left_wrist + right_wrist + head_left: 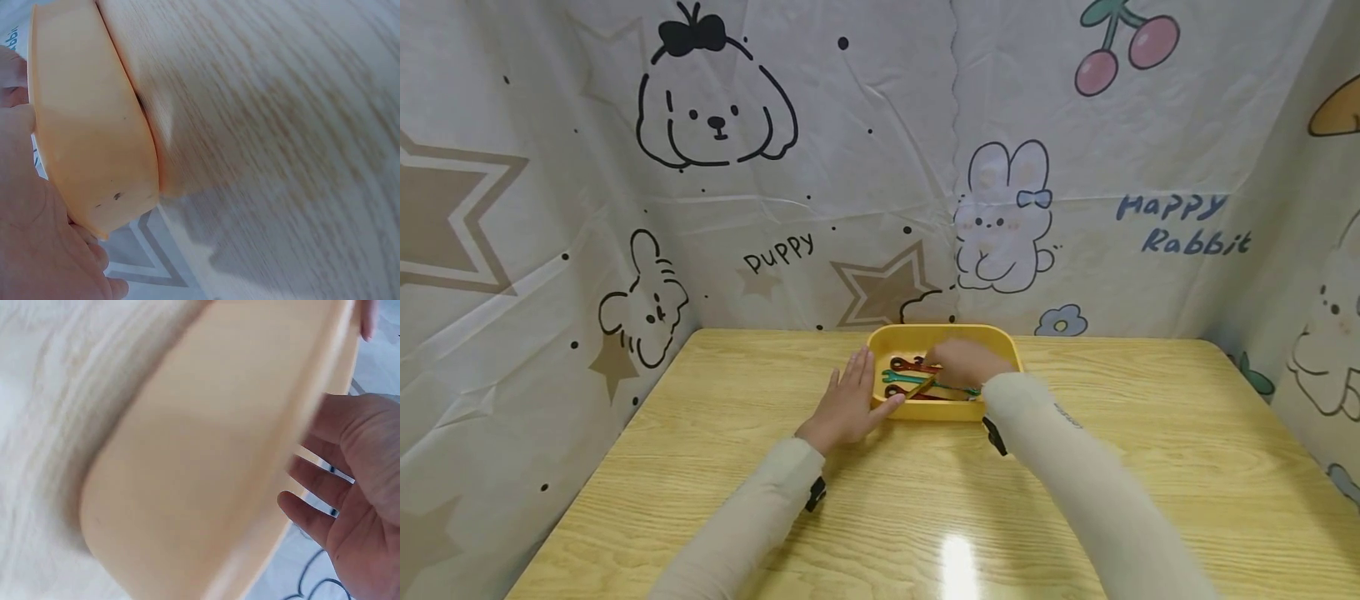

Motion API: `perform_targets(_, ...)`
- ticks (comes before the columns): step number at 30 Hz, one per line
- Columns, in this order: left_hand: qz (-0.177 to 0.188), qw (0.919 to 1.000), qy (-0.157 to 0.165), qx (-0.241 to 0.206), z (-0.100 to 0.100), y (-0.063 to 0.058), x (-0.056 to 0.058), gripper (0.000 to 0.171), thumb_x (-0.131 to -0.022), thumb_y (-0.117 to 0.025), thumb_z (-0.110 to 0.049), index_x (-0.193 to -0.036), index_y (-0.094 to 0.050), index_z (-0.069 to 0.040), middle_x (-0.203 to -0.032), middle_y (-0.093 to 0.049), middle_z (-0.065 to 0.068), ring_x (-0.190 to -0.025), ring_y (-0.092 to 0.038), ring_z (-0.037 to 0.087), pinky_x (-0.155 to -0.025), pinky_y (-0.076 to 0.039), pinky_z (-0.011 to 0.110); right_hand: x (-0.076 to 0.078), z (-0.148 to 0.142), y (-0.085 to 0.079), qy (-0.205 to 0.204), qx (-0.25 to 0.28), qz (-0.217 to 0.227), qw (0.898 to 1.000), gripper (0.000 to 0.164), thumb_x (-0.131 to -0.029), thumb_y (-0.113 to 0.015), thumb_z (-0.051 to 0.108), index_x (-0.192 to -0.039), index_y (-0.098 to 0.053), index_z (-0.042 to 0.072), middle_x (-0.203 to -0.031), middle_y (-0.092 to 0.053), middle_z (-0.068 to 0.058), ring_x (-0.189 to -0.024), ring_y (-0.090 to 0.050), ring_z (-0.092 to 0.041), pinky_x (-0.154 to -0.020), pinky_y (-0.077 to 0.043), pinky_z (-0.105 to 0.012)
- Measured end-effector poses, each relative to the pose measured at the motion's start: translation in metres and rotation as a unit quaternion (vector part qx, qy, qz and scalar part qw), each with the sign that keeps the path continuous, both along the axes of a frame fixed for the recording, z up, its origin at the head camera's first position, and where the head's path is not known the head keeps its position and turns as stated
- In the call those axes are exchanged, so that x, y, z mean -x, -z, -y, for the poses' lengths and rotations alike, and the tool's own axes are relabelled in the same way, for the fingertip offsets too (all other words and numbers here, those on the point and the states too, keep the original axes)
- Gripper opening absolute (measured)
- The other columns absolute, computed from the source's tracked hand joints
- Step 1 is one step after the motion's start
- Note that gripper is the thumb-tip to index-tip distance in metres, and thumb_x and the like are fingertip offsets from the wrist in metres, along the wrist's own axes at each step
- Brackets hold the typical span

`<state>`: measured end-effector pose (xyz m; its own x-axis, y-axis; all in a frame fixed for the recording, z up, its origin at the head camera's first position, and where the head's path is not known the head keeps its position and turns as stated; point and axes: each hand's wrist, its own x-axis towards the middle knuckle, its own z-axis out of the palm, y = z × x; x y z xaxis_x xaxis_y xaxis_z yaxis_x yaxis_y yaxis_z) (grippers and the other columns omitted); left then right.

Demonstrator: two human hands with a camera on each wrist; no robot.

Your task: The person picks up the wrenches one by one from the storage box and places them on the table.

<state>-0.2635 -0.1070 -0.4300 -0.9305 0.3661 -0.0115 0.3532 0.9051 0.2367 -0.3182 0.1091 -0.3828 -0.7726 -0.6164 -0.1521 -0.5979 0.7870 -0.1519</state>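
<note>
A yellow plastic bin (955, 411) stands at the table's back edge with several small coloured wrenches in it. Among them lie a teal wrench (901, 377) and a dark red wrench (904, 364). My left hand (848, 408) rests against the bin's left side, fingers straight along the wall and thumb at the front rim. Inside the bin, my right hand (966, 362), blurred, pinches a tilted gold wrench (921, 387) at its upper end. In the right wrist view, its other fingers (309, 519) are bent loosely, and the bin's rim hides the thumb and fingertip.
The bin stands on a wood-grain table (880, 508). Close behind it hangs a pale curtain (880, 167) printed with cartoon animals and stars, which also runs along both sides of the table.
</note>
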Motion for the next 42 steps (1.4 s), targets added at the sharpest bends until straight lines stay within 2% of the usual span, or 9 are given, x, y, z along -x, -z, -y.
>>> perform_targets(5, 0.002, 1.0, 0.002, -0.004, 0.0, 0.0, 0.0, 0.095, -0.093, -0.022, -0.071, -0.152, 0.001, 0.001, -0.16, 0.003, 0.017, -0.147, 0.002, 0.029, -0.117, -0.009, 0.051, 0.0, 0.002, 0.015, 0.001, 0.017, 0.003, 1.0, 0.018, -0.088, -0.066, 0.003, -0.104, -0.073, 0.009, -0.102, -0.07, -0.005, -0.094, -0.064, -0.021, -0.088, -0.051, -0.04)
perform_targets(12, 0.003, 0.9998, 0.005, -0.02, -0.002, 0.0, -0.002, 0.095, -0.094, -0.026, -0.069, -0.152, -0.001, 0.002, -0.16, 0.004, 0.016, -0.147, 0.002, 0.029, -0.117, -0.009, 0.05, 0.0, 0.003, 0.03, 0.01, 0.038, -0.019, 0.999, 0.021, -0.086, -0.067, 0.001, -0.104, -0.073, 0.008, -0.102, -0.07, -0.007, -0.098, -0.064, -0.026, -0.089, -0.051, -0.041)
perform_targets(21, 0.003, 0.9997, 0.003, -0.024, -0.002, -0.001, -0.003, 0.096, -0.093, -0.025, -0.07, -0.152, 0.0, 0.001, -0.16, 0.004, 0.015, -0.147, 0.002, 0.028, -0.117, -0.009, 0.05, -0.002, 0.004, 0.033, 0.02, 0.034, -0.039, 0.998, 0.009, -0.087, -0.067, 0.001, -0.089, -0.068, 0.009, -0.089, -0.066, -0.005, -0.08, -0.061, -0.018, -0.076, -0.052, -0.036)
perform_targets(32, 0.003, 0.9996, 0.006, -0.029, -0.001, 0.001, 0.0, 0.096, -0.093, -0.025, -0.07, -0.152, 0.001, 0.001, -0.16, 0.004, 0.016, -0.148, 0.0, 0.029, -0.117, -0.01, 0.05, 0.003, 0.002, 0.041, -0.009, 0.016, -0.096, 0.995, 0.015, -0.085, -0.068, -0.001, -0.078, -0.062, 0.012, -0.075, -0.055, 0.001, -0.067, -0.05, -0.015, -0.064, -0.046, -0.033)
perform_targets(42, 0.006, 0.9997, -0.004, -0.023, 0.002, 0.004, 0.0, 0.096, -0.093, -0.024, -0.071, -0.152, 0.002, 0.001, -0.16, 0.004, 0.015, -0.148, 0.0, 0.029, -0.117, -0.01, 0.05, 0.006, 0.004, 0.042, -0.028, 0.011, -0.087, 0.996, 0.011, -0.087, -0.069, 0.006, -0.079, -0.063, 0.01, -0.074, -0.056, 0.001, -0.067, -0.052, -0.015, -0.064, -0.047, -0.033)
